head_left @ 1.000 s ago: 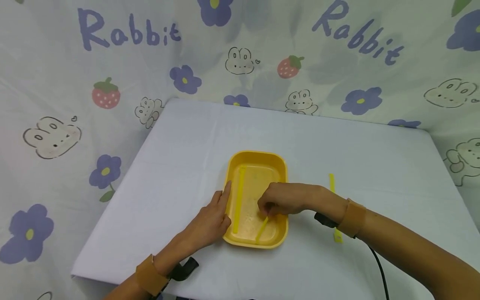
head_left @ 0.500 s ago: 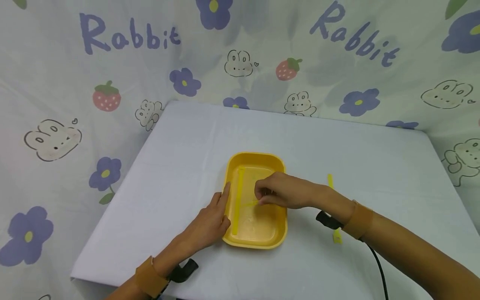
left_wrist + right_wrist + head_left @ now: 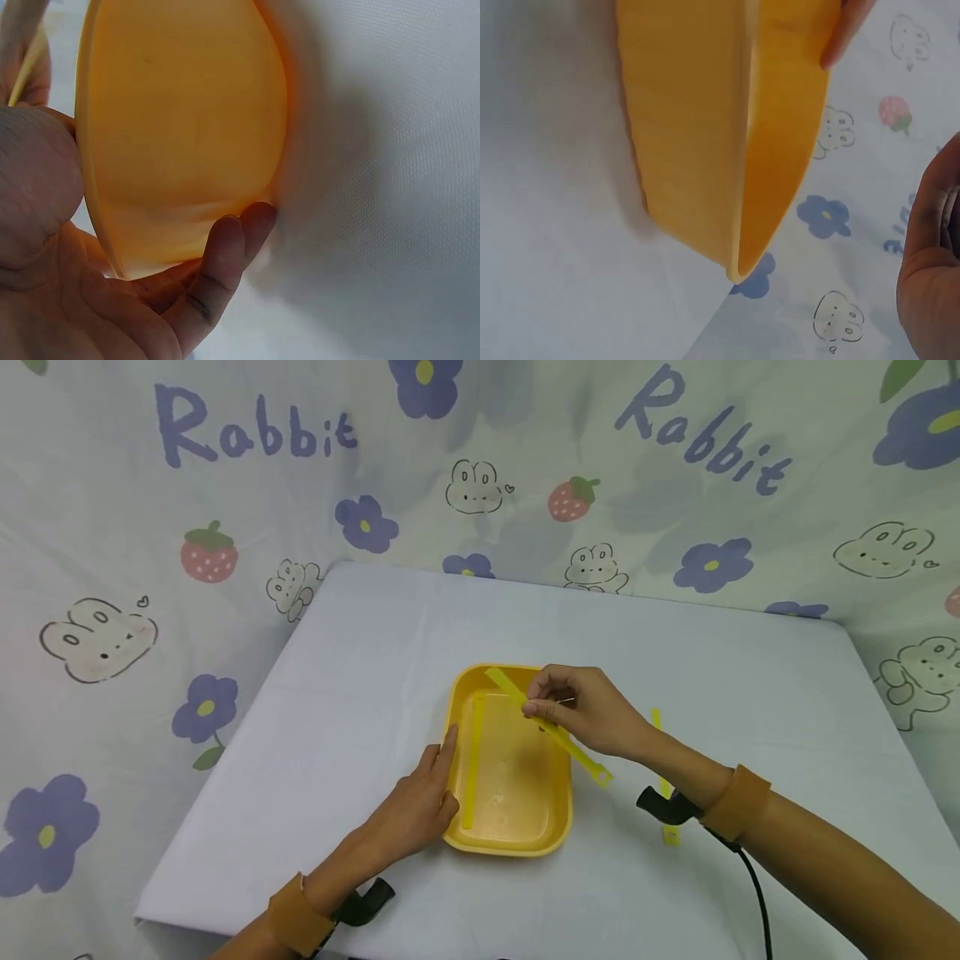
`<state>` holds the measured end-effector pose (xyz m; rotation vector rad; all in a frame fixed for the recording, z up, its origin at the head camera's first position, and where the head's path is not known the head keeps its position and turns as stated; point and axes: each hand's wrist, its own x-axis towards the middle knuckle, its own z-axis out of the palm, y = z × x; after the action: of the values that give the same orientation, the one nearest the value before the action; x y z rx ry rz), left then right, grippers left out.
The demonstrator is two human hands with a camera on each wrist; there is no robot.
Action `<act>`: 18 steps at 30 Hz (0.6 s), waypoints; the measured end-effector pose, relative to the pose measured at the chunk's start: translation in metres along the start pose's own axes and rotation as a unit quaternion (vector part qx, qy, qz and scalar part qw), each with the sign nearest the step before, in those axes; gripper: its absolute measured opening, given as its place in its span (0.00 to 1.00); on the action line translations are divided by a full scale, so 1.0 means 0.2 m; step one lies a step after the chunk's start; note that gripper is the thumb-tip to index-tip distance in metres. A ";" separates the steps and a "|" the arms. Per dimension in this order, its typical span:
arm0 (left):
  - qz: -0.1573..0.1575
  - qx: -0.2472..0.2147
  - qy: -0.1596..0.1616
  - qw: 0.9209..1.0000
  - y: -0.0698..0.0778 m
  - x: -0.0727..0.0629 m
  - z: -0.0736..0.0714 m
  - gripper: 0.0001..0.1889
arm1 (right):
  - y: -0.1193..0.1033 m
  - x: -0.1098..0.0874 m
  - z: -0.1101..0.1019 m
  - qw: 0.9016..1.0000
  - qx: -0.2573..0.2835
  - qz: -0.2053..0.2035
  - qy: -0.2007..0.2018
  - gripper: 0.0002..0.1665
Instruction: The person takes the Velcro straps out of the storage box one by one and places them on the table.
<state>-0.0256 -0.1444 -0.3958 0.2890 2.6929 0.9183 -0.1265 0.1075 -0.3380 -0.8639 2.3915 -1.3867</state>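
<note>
A yellow rectangular tray (image 3: 510, 789) stands on the white table. My left hand (image 3: 415, 808) grips its left side; in the left wrist view the thumb lies at the rim and the fingers press the outer wall (image 3: 187, 127). Above the tray's far right part, my right hand (image 3: 588, 706) pinches a thin yellow plastic strip (image 3: 573, 749) between thumb and fingers. This strip slants across the right rim, its wider, holed end toward me. A second yellow strip (image 3: 473, 768) lies lengthwise along the tray's left inside. The right wrist view shows the tray's outer wall (image 3: 682, 120), not the held strip.
To the right of the tray, another yellow strip (image 3: 671, 837) with a holed end lies on the table (image 3: 757, 693), partly covered by the right forearm. A printed curtain (image 3: 525, 435) with rabbits and flowers hangs behind. A black cable (image 3: 761, 893) trails from the right wrist camera.
My right hand has lifted the strip from the tray's floor up and toward the far right rim, turning it into full view. The left hand stays on the tray.
</note>
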 end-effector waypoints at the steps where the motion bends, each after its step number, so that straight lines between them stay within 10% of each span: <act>1: -0.001 -0.002 0.000 1.000 0.00 0.00 0.00 0.45 | 0.00 0.00 -0.01 1.000 0.007 0.008 0.011 0.04; 18: 0.007 -0.002 0.002 1.000 -0.01 0.00 -0.01 0.44 | 0.10 -0.15 -0.14 0.984 0.035 0.126 0.119 0.16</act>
<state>-0.0271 -0.1461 -0.3963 0.3046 2.6957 0.9288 -0.1234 0.1530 -0.3417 -0.3767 2.4996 -1.5315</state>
